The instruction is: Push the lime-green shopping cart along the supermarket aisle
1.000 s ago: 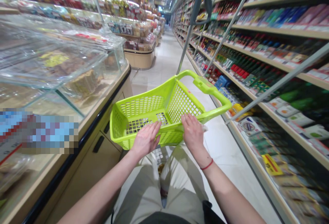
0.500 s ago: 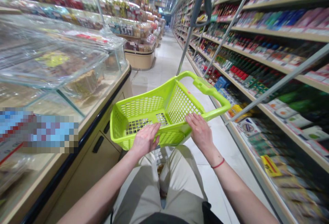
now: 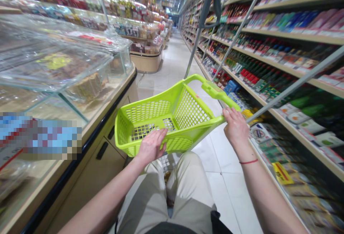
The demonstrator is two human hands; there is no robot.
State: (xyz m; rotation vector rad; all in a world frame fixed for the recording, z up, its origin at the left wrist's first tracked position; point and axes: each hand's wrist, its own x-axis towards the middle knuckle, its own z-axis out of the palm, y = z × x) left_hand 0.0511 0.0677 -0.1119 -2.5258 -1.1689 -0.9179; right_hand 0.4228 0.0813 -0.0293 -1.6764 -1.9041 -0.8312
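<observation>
In front of my knees stands a lime-green plastic shopping cart (image 3: pixel 150 105) with perforated walls, its visible inside bare. My left hand (image 3: pixel 152 143) is closed over its near rim, thumb outside and fingers towards the inside. My right hand (image 3: pixel 236 125), with a red cord at the wrist, is closed around the near right end of the cart's handle (image 3: pixel 217 92). Part of the lower frame is hidden behind my hands and legs.
Glass-lidded food bins (image 3: pixel 61 69) on a counter with a dark edge (image 3: pixel 107 108) run close along the left. Stocked shelves (image 3: pixel 285 62) line the right, with slanting grey metal bars (image 3: pixel 298 83) before them. A pale tiled aisle (image 3: pixel 172 51) leads ahead.
My right hand has moved right along the cart, from the near rim to the end of the handle. My left hand and the cart have stayed in place.
</observation>
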